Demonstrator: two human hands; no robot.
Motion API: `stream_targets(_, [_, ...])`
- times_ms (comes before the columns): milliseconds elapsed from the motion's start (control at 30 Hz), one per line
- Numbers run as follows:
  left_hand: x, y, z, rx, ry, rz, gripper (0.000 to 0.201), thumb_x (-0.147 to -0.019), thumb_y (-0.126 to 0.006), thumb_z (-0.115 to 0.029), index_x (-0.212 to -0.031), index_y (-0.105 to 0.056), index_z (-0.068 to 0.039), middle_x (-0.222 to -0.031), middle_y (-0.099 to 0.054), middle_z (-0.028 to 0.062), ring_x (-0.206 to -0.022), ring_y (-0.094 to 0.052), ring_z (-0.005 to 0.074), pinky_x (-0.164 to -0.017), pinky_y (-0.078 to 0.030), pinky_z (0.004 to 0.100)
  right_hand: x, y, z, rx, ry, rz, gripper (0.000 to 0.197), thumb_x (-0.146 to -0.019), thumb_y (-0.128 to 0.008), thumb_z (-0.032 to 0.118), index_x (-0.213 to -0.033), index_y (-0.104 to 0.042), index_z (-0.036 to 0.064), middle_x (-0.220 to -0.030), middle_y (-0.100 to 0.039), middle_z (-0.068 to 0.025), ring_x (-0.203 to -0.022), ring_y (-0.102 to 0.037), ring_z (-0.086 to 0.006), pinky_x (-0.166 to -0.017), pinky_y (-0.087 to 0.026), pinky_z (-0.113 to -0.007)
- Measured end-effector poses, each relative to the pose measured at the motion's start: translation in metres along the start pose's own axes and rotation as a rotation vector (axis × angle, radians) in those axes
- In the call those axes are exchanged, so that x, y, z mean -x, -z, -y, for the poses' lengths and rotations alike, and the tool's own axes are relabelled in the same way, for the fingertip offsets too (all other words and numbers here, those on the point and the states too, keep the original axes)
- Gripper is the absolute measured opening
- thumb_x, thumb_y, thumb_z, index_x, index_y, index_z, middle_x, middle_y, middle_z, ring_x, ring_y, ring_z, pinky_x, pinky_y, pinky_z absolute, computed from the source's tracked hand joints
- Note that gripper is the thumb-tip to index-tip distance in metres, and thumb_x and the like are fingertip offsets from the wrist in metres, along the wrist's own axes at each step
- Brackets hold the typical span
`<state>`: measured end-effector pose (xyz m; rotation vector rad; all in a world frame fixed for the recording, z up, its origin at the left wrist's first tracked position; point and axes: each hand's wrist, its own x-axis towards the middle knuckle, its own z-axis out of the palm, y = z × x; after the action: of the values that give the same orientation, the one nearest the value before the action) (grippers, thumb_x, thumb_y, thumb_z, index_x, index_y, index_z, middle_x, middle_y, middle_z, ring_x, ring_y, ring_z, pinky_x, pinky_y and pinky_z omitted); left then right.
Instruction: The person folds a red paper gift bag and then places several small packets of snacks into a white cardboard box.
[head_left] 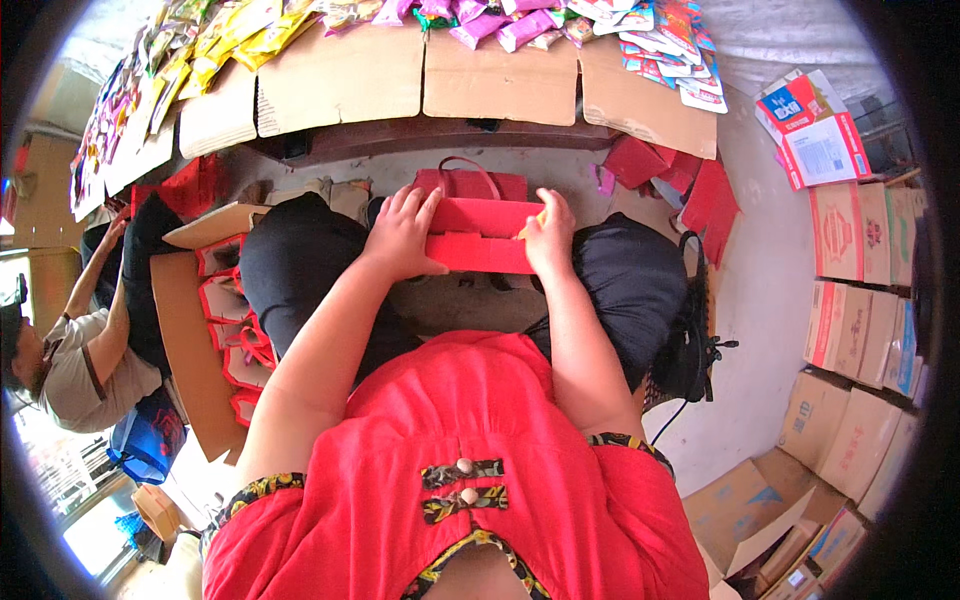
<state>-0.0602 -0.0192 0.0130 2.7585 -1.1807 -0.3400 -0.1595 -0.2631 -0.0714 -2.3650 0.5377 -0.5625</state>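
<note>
Between my knees I hold a red cardboard box (483, 254), its top side showing a slit-like gap across the middle. My left hand (403, 235) grips its left end, fingers over the upper edge and thumb along the lower one. My right hand (551, 238) closes on the right end. A small yellow thing (541, 217) shows at the right fingers; its kind cannot be made out. Just beyond stands another red piece with a looped red handle (478, 163), partly hidden behind the box.
A cardboard carton (190, 345) of red handled boxes stands at my left. Snack packets (525, 30) lie on the cardboard-edged table (500, 85) ahead. Flat red boxes (705, 205) lie right of my knee. Stacked cartons (850, 330) line the right; a co-worker (90, 345) sits left.
</note>
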Motion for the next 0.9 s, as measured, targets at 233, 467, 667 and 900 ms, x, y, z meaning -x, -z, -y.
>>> stream_targets(233, [0.0,-0.007,0.008,0.02,0.016,-0.022,0.127,-0.054,-0.091,-0.053,-0.155,-0.03,-0.006,-0.155,-0.037,0.0195,-0.148,-0.029,0.038,-0.119,-0.028,0.0494,0.0,0.005,-0.011,-0.389,-0.436,0.307,0.07,-0.083,-0.063,-0.003,-0.149,-0.041,0.0059,-0.14,-0.055,-0.0244,-0.128,-0.056,-0.0358,-0.106,-0.044,-0.042])
stream_targets(467, [0.001,-0.008,0.012,0.017,0.054,0.016,0.125,-0.055,-0.09,-0.053,-0.155,-0.031,-0.006,-0.156,-0.036,0.0196,-0.149,-0.028,0.038,-0.12,-0.028,0.0491,0.006,0.007,0.004,-0.059,-0.21,0.335,0.082,-0.081,-0.062,-0.004,-0.155,-0.029,0.0092,-0.141,-0.052,-0.0277,-0.128,-0.055,-0.0414,-0.106,-0.045,-0.045])
stream_targets(667, [0.004,-0.009,0.011,0.033,0.041,0.005,0.126,-0.056,-0.09,-0.054,-0.157,-0.028,-0.01,-0.155,-0.037,0.0197,-0.149,-0.027,0.0394,-0.119,-0.028,0.052,0.009,0.014,0.017,-0.002,-0.019,0.263,0.08,-0.082,-0.053,-0.007,-0.155,-0.025,0.0063,-0.152,-0.041,-0.0253,-0.127,-0.054,-0.0438,-0.103,-0.048,-0.047])
stream_targets(900, [0.005,-0.006,0.009,-0.006,0.074,0.036,0.126,-0.057,-0.09,-0.055,-0.158,-0.027,-0.013,-0.154,-0.038,0.0211,-0.148,-0.028,0.042,-0.119,-0.028,0.0544,0.009,0.021,0.026,0.218,0.001,0.425,0.075,-0.086,-0.05,-0.004,-0.155,-0.022,0.005,-0.149,-0.042,-0.0259,-0.104,-0.066,-0.0448,-0.085,-0.056,-0.051])
